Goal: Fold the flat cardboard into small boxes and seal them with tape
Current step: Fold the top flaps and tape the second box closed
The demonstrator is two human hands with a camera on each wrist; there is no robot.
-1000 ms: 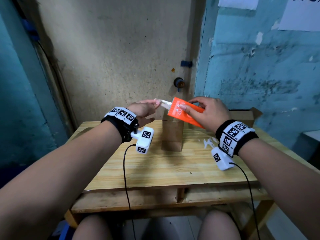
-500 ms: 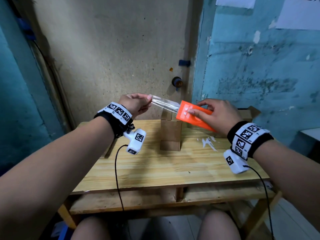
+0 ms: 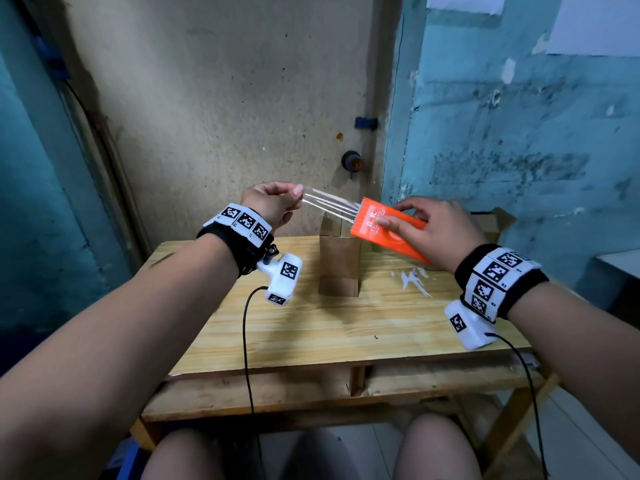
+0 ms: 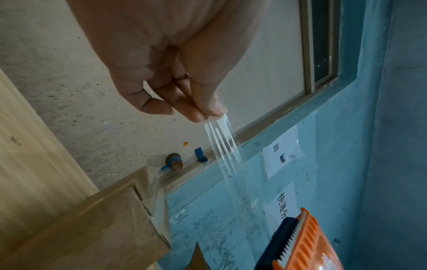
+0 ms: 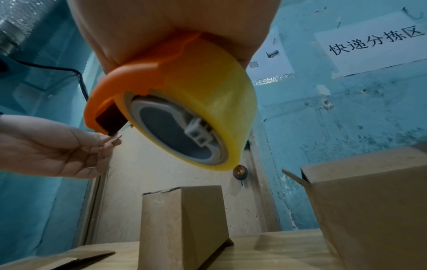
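Wooden desk [image 3: 311, 327], white smear [image 3: 414, 280] on its right part. Behind: speckled beige wall [image 3: 225, 98], peeling teal wall [image 3: 519, 140] with paper notices [image 5: 374, 42]. Small blue clip [image 3: 365, 123] and round knob [image 3: 351, 163] along the seam between them.

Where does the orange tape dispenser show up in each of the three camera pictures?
Head: the orange tape dispenser is right of centre, gripped by the right hand, above the table.
Left wrist: only its toothed front end shows, bottom right.
Right wrist: it fills the upper middle, yellow roll below it.
Shared landmark: the small upright cardboard box.
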